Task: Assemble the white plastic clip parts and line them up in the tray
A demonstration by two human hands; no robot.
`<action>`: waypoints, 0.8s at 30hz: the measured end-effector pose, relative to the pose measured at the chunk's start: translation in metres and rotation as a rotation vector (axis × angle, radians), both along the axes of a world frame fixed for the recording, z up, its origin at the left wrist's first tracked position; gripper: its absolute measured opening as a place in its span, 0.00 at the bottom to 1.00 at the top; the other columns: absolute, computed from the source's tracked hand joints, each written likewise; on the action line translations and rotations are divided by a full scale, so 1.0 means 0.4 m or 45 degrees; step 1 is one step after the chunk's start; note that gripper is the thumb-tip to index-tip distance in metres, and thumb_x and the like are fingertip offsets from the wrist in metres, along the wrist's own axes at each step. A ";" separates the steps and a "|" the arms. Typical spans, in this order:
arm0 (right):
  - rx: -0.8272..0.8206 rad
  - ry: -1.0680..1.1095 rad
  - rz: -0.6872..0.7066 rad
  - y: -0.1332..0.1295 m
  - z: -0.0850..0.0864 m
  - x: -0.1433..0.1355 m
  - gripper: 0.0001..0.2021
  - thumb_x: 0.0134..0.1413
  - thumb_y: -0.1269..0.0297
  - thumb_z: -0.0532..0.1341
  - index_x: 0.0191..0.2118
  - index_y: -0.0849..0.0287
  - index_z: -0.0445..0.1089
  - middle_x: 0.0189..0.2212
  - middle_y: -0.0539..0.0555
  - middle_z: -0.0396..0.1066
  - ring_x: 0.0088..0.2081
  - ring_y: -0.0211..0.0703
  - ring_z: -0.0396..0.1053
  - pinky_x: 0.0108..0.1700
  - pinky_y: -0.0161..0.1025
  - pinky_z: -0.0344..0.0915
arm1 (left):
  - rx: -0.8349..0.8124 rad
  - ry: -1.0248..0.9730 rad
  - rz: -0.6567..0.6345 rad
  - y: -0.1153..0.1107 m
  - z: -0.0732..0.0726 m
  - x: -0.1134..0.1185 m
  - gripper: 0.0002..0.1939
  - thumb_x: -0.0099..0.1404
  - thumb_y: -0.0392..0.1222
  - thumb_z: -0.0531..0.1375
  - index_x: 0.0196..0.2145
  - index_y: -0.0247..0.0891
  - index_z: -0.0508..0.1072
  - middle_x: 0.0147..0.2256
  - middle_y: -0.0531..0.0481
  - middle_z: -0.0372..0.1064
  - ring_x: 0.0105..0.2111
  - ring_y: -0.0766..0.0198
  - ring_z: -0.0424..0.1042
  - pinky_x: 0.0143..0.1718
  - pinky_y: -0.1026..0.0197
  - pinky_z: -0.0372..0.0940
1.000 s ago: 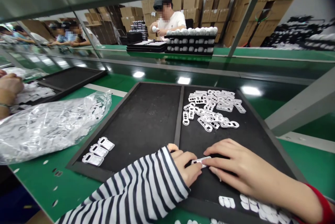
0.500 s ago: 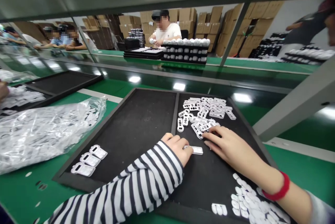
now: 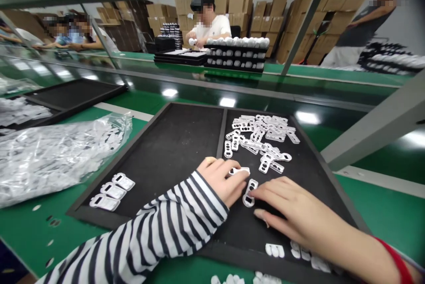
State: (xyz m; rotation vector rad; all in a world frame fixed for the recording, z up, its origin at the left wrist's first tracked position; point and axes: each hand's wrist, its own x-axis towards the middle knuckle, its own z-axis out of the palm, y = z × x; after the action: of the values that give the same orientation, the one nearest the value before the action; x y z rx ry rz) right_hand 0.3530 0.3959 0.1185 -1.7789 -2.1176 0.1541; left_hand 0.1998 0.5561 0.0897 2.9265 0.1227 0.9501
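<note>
My left hand [image 3: 223, 180], in a striped sleeve, is closed on a white plastic frame [image 3: 244, 171] near the divider of the black tray [image 3: 186, 142]. My right hand [image 3: 277, 202] has its fingers apart, with the index fingertip touching another white frame [image 3: 250, 193] that lies flat with its holes showing. Beyond the hands, a loose pile of white frames [image 3: 272, 131] fills the back of the right compartment. Three white pieces [image 3: 113, 190] sit in a row at the left compartment's near corner. Small white oval pieces [image 3: 275, 250] lie by the tray's near right edge.
A clear plastic bag of white parts [image 3: 63, 155] lies left of the tray. A second black tray [image 3: 76, 95] is behind it. A metal post [image 3: 375, 120] slants at the right. Across the line a person [image 3: 212, 27] sits by stacked trays [image 3: 235, 58].
My right hand has come back from the pile toward me, and a frame now lies under its fingertip. My left hand has shifted slightly left with its frame. The view has moved a little.
</note>
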 end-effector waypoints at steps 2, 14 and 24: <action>-0.096 0.032 -0.019 -0.012 0.023 0.007 0.05 0.62 0.66 0.57 0.42 0.54 0.69 0.36 0.51 0.73 0.37 0.43 0.71 0.41 0.41 0.67 | -0.011 0.057 -0.066 -0.021 0.004 -0.004 0.12 0.69 0.41 0.53 0.47 0.46 0.72 0.43 0.52 0.72 0.35 0.64 0.68 0.42 0.56 0.56; -0.480 -0.016 0.143 -0.045 0.050 -0.021 0.07 0.54 0.74 0.60 0.32 0.54 0.64 0.32 0.49 0.72 0.30 0.40 0.72 0.29 0.35 0.70 | -0.106 0.280 -0.291 -0.022 -0.010 -0.016 0.05 0.67 0.42 0.59 0.41 0.43 0.72 0.43 0.56 0.73 0.39 0.67 0.71 0.41 0.61 0.60; -0.234 0.335 -0.025 -0.002 0.040 0.019 0.10 0.64 0.67 0.53 0.45 0.50 0.70 0.38 0.49 0.75 0.37 0.40 0.75 0.38 0.33 0.71 | -0.431 0.316 -0.176 -0.036 -0.008 -0.060 0.09 0.64 0.42 0.62 0.42 0.40 0.69 0.35 0.56 0.74 0.36 0.67 0.73 0.43 0.62 0.62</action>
State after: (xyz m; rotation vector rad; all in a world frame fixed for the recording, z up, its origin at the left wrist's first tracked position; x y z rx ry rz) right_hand 0.3607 0.3951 0.1345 -1.7667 -1.9499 0.5625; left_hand 0.1760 0.5418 0.0864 2.6814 0.0821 0.4883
